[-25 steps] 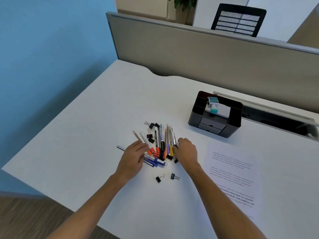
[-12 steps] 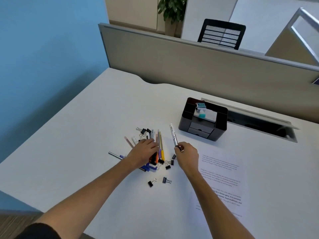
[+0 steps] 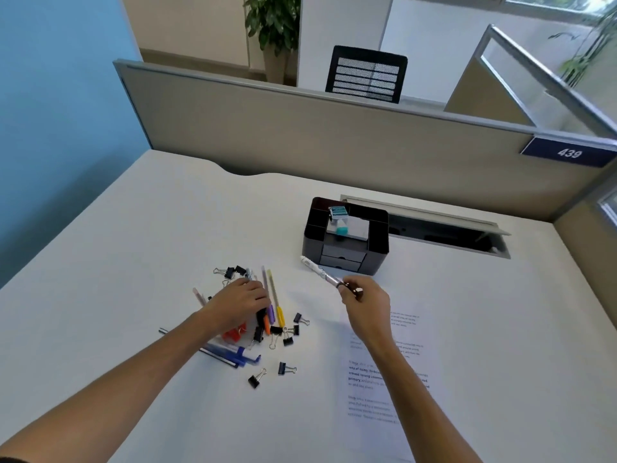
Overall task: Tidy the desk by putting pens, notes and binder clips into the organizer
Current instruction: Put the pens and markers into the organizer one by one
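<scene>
Two hands over the white desk point(image 3: 133, 228). Your right hand point(image 3: 365, 300) pinches a silver pen point(image 3: 320, 275) by its lower end, lifted off the desk, its white tip angled up-left toward the front of the black organizer point(image 3: 379, 242). Your left hand point(image 3: 238, 304) rests palm-down on the pile of pens point(image 3: 273, 302), fingers curled over them; can't tell whether it grasps any. Binder clips point(image 3: 287, 368) lie scattered around the pile, two apart on the near side. Printed sheet point(image 3: 404, 369) lies flat under your right forearm. Organizer stands near the desk's far edge, a teal-and-white item point(image 3: 340, 218) on top.
</scene>
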